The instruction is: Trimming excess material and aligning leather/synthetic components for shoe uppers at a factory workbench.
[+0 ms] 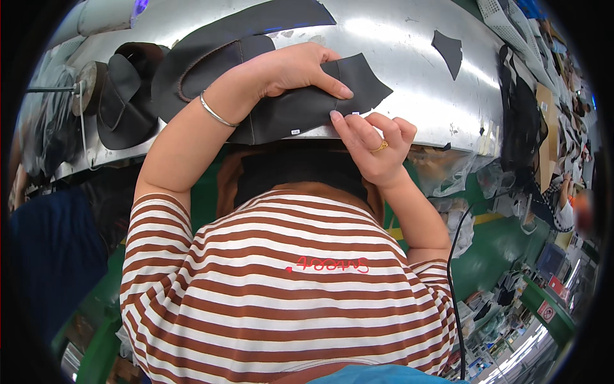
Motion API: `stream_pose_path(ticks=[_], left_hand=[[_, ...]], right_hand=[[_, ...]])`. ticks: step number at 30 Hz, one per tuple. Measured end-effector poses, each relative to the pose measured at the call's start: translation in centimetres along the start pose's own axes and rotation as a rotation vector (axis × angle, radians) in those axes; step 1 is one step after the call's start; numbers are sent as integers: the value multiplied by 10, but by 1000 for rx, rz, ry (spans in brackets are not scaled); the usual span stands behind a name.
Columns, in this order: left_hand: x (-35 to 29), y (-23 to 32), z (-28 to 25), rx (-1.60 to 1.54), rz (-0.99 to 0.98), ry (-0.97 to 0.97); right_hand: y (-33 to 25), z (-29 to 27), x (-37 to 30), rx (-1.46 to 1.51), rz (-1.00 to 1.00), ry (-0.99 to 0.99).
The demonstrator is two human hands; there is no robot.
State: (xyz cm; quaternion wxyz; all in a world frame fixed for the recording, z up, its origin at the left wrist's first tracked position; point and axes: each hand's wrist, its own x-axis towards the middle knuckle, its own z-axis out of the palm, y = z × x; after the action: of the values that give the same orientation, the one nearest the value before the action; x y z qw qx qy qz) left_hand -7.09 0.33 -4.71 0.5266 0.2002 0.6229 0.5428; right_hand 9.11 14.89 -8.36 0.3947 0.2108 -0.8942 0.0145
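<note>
A long dark leather-like panel point(281, 115) with a pointed right end lies at the bench's near edge. Stitch-like lines cross it, and small white tags sit along its near edge. My left hand point(297, 70) grips it from the far side, thumb pressed on top and the other fingers partly hidden behind it. On its near edge, my right hand point(378, 144) pinches the panel beside one tag; the remaining fingers are curled, and a gold ring shows on one of them. The underside of both grips is hidden.
More dark panels point(281, 20) lie at the far left of the metal bench point(396, 38), near a curved dark piece point(119, 96). A small dark offcut point(448, 54) rests to the right. Black material point(519, 109) hangs at the bench's right end, near clear plastic bags point(441, 169).
</note>
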Motion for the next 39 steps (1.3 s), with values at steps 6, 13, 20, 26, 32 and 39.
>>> stream_pose_path(ticks=[6, 13, 20, 26, 32, 39], left_hand=[[-6, 8, -14, -97, 48, 97], [-26, 18, -12, -224, 217, 145], [-14, 7, -19, 145, 376, 207], [23, -18, -79, 1242, 358, 1337], [38, 9, -91, 1164, 44, 837], [0, 108, -6, 458, 1250, 895]], right_hand=[[-1, 1, 8, 206, 258, -7], [-25, 26, 41, 1669, 1304, 60], [-23, 34, 52, 1163, 1314, 44], [-25, 22, 34, 1080, 1177, -63], [-13, 12, 44, 1782, 1536, 335], [47, -49, 69, 898, 1071, 769]])
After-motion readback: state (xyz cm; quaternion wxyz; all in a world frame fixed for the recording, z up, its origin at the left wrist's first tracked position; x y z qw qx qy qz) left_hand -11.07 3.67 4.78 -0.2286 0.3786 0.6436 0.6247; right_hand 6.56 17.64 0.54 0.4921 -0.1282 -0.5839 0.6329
